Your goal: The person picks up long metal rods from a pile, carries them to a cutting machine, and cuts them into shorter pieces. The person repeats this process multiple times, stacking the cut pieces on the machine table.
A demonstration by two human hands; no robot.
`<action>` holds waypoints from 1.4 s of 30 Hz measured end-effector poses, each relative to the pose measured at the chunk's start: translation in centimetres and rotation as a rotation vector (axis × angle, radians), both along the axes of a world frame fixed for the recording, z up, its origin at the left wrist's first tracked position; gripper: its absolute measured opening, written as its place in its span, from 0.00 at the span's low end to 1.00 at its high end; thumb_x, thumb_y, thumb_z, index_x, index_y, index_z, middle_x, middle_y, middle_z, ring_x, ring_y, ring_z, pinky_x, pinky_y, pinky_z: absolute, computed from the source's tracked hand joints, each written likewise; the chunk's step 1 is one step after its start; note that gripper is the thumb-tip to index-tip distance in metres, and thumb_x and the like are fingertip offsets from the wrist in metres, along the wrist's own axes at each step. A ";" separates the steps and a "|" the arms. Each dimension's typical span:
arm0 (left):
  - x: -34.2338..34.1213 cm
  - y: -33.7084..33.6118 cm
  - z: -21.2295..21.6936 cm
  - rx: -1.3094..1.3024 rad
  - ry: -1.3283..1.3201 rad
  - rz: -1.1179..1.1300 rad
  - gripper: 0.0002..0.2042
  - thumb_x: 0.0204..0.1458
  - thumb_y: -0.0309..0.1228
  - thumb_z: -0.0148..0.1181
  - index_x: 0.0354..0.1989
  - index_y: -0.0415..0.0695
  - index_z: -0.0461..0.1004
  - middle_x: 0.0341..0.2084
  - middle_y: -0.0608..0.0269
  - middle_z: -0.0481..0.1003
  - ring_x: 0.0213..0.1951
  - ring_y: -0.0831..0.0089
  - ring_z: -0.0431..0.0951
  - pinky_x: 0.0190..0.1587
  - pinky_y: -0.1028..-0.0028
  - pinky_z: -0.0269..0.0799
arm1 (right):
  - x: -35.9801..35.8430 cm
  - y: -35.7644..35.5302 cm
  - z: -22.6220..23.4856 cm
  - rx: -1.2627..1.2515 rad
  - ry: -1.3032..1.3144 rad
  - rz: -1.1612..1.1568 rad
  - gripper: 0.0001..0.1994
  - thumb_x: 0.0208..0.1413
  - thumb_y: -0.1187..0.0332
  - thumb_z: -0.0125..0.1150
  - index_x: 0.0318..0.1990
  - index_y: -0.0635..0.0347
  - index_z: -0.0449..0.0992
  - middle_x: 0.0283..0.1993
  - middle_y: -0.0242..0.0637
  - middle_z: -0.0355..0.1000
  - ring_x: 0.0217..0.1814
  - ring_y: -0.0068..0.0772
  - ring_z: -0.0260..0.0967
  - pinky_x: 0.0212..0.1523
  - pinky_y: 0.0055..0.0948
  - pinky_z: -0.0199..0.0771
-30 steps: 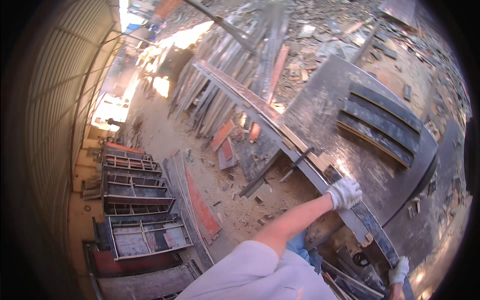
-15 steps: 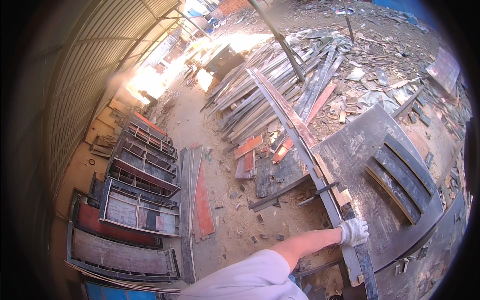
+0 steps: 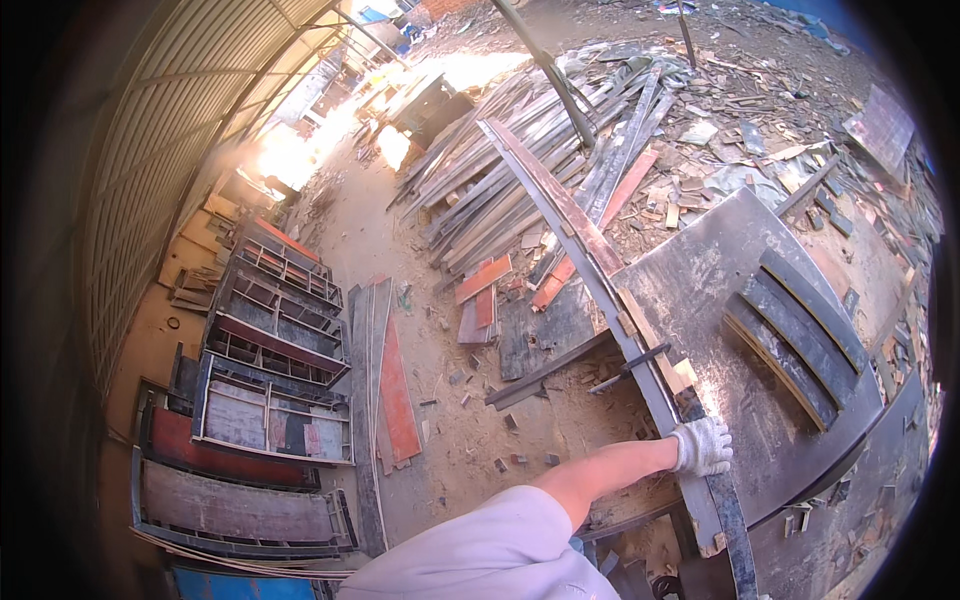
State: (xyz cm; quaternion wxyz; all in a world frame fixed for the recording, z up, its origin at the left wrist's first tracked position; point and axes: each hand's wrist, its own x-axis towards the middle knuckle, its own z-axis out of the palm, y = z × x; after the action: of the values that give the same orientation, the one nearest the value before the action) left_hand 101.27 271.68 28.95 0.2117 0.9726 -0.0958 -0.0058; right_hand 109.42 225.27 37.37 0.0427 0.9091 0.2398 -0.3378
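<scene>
My left hand [image 3: 703, 446], in a white knitted work glove, reaches in from the lower middle. Its fingers curl over a narrow dark wooden strip [image 3: 735, 530], which lies along a long board. That long board [image 3: 560, 222], grey on its side and reddish on top towards the far end, runs from the lower right up to the upper middle. Small pale wood blocks [image 3: 684, 374] sit on it just beyond the glove. A dark metal bar [image 3: 632, 367], perhaps a clamp, crosses the board there. My right hand is out of view.
A large dark panel [image 3: 690, 260] lies right of the board, carrying several curved dark wooden pieces [image 3: 790, 345]. Beyond is a heap of long planks [image 3: 480, 190] beside a leaning pole [image 3: 550, 70]. Framed panels [image 3: 240, 500] line the left wall. Wood scraps litter the ground.
The whole view has shifted slightly, so things appear a little further left and up. My left hand keeps its place on the dark strip.
</scene>
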 end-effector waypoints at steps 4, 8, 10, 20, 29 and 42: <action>-0.9 -0.3 -0.1 -0.025 -0.045 -0.024 0.16 0.61 0.48 0.55 0.37 0.47 0.77 0.36 0.58 0.78 0.43 0.55 0.77 0.53 0.55 0.71 | -0.7 -0.4 -0.6 -0.008 -0.040 0.085 0.13 0.58 0.64 0.62 0.36 0.67 0.84 0.40 0.59 0.80 0.48 0.66 0.79 0.48 0.54 0.81; -0.9 0.0 -0.8 -0.025 0.013 -0.041 0.16 0.62 0.48 0.54 0.33 0.49 0.77 0.35 0.57 0.77 0.43 0.56 0.77 0.50 0.55 0.73 | -1.2 -1.4 -2.0 -0.048 -0.058 0.123 0.10 0.57 0.62 0.64 0.38 0.57 0.87 0.41 0.54 0.82 0.48 0.64 0.80 0.51 0.55 0.81; 1.3 0.7 0.0 0.027 0.030 -0.111 0.16 0.62 0.48 0.54 0.31 0.49 0.78 0.34 0.57 0.77 0.43 0.55 0.77 0.50 0.55 0.74 | -1.4 -1.9 -3.5 -0.127 -0.067 0.007 0.16 0.57 0.56 0.66 0.48 0.52 0.86 0.49 0.53 0.82 0.54 0.61 0.79 0.56 0.53 0.80; 1.7 0.8 0.7 0.074 -0.016 -0.039 0.11 0.64 0.42 0.59 0.39 0.49 0.80 0.36 0.57 0.78 0.43 0.54 0.77 0.48 0.55 0.72 | 0.1 -2.6 -7.7 0.001 -0.295 0.074 0.17 0.44 0.74 0.64 0.43 0.59 0.72 0.43 0.49 0.73 0.48 0.52 0.74 0.46 0.48 0.78; 1.2 1.0 -0.3 0.064 0.006 -0.061 0.10 0.65 0.41 0.59 0.39 0.49 0.81 0.37 0.59 0.80 0.44 0.54 0.78 0.50 0.56 0.72 | -1.1 0.8 -7.4 -0.024 -0.228 0.058 0.14 0.49 0.75 0.62 0.44 0.63 0.73 0.45 0.51 0.74 0.49 0.52 0.76 0.48 0.47 0.80; 2.0 1.1 -0.6 0.078 -0.146 -0.082 0.10 0.64 0.42 0.59 0.37 0.51 0.81 0.34 0.59 0.79 0.41 0.55 0.79 0.45 0.56 0.73 | 0.2 -0.2 -8.0 0.064 -0.324 0.051 0.14 0.46 0.78 0.64 0.43 0.64 0.74 0.45 0.54 0.75 0.48 0.57 0.78 0.47 0.49 0.81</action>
State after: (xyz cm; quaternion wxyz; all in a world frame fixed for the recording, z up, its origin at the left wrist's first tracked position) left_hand 103.24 272.79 28.35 0.1658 0.9732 -0.1503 0.0528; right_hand 109.66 225.03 29.37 0.0604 0.9462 0.2636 -0.1779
